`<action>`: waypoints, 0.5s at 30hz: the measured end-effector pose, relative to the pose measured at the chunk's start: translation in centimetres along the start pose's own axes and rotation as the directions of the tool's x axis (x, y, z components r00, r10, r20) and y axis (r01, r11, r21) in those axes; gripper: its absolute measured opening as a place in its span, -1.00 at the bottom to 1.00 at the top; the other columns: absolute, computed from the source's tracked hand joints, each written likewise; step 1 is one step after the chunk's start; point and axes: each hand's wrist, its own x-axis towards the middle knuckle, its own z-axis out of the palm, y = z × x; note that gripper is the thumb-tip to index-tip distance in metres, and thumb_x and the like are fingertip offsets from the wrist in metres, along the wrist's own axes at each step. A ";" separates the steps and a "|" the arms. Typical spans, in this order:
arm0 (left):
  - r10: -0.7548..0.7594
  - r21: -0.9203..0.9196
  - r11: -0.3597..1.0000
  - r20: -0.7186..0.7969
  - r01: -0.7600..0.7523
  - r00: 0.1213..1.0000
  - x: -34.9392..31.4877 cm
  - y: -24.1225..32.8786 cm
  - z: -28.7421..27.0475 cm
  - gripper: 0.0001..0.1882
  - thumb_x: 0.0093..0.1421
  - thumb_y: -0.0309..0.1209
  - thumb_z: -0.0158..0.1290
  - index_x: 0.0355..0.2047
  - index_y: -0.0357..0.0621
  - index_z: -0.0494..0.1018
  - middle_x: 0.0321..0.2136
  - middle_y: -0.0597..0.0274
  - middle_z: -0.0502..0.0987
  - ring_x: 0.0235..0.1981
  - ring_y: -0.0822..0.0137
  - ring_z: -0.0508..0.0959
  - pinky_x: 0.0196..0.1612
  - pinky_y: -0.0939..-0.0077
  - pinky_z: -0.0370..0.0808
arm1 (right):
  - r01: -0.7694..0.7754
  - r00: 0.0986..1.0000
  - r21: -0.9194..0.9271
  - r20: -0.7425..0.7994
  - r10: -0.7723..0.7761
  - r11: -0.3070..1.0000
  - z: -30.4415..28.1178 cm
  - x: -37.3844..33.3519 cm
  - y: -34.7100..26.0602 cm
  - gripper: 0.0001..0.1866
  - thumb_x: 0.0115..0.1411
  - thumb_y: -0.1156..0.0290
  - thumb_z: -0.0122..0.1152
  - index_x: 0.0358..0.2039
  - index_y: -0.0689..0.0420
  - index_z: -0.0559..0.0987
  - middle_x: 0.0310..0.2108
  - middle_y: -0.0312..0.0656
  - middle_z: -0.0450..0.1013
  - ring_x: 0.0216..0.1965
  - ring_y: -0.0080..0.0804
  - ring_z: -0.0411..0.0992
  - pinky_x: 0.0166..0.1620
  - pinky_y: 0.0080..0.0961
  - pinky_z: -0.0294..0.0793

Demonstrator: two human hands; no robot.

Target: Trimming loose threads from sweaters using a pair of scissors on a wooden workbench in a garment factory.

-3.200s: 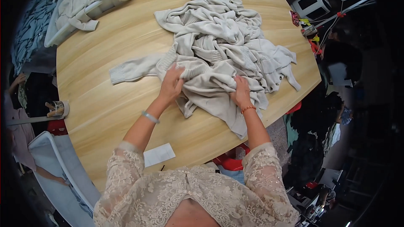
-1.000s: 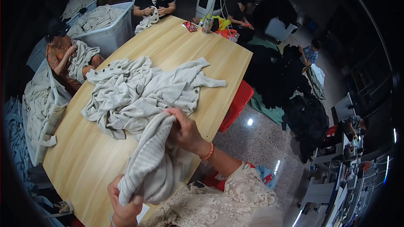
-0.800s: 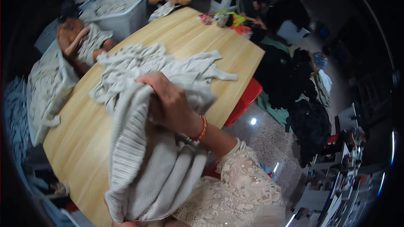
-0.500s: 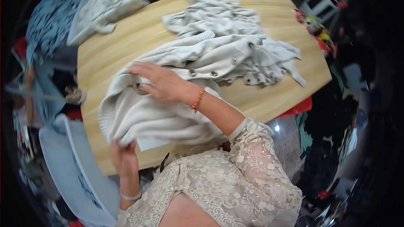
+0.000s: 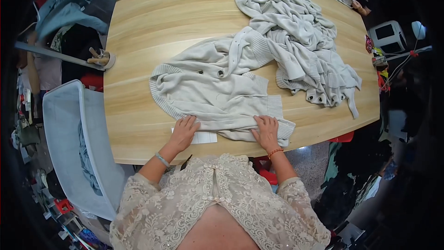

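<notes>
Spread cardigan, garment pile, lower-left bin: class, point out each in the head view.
Spread cardigan (image 5: 215, 90), head view: middle of its body.
Garment pile (image 5: 303, 37), head view: its crumpled middle.
Lower-left bin (image 5: 95, 127), head view: outer wall.

No legible text or numbers.

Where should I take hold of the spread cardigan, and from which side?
Probably the curved ribbed band at the left end of the cardigan, coming from the left: it bows outward over the tabletop, away from the garment pile.
</notes>
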 end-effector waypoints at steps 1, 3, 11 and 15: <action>0.063 0.064 0.996 -0.019 -0.062 0.998 0.5 -0.5 0.2 -0.45 -0.06 -0.54 0.10 0.04 -0.12 0.38 0.12 -0.07 0.33 0.18 0.01 0.30 0.19 0.12 0.20 | 0.006 1.000 -0.032 -0.014 -0.007 0.999 -0.1 0.2 0.6 -0.50 -0.03 0.26 0.35 -0.03 0.03 0.51 -0.12 -0.14 0.39 0.03 -0.16 0.28 0.20 -0.07 0.09; 0.108 0.069 0.992 -0.047 -0.105 0.993 1.2 -1.3 0.6 -0.50 -0.06 -0.56 0.08 -0.01 -0.14 0.41 0.07 -0.03 0.37 0.14 0.02 0.34 0.17 0.10 0.21 | 0.004 1.000 -0.001 0.028 -0.004 1.000 -0.2 0.6 1.6 -0.55 -0.03 0.26 0.35 -0.08 0.03 0.53 -0.18 -0.14 0.41 -0.01 -0.16 0.31 0.17 -0.11 0.13; -0.175 -0.564 0.763 0.288 0.315 0.941 -0.7 -4.2 -6.4 -0.77 -0.02 -0.54 -0.08 -0.33 -0.20 0.49 -0.56 0.08 0.49 -0.54 0.20 0.45 -0.42 0.40 0.40 | -0.069 0.962 0.189 0.273 0.015 0.980 -5.4 -0.8 2.2 -0.69 -0.01 0.18 0.37 -0.24 -0.03 0.62 -0.39 -0.11 0.56 -0.30 -0.10 0.51 -0.12 -0.22 0.41; -0.147 -0.568 0.629 0.583 0.530 0.799 -3.5 -6.7 -12.5 -0.75 -0.04 -0.52 -0.09 -0.33 -0.25 0.48 -0.62 0.30 0.41 -0.56 0.48 0.33 -0.46 0.52 0.35 | -0.240 0.866 0.172 0.482 0.131 0.956 -9.4 -2.1 2.9 -0.72 -0.05 0.18 0.38 -0.31 -0.01 0.67 -0.37 -0.03 0.57 -0.26 -0.03 0.52 -0.13 -0.23 0.50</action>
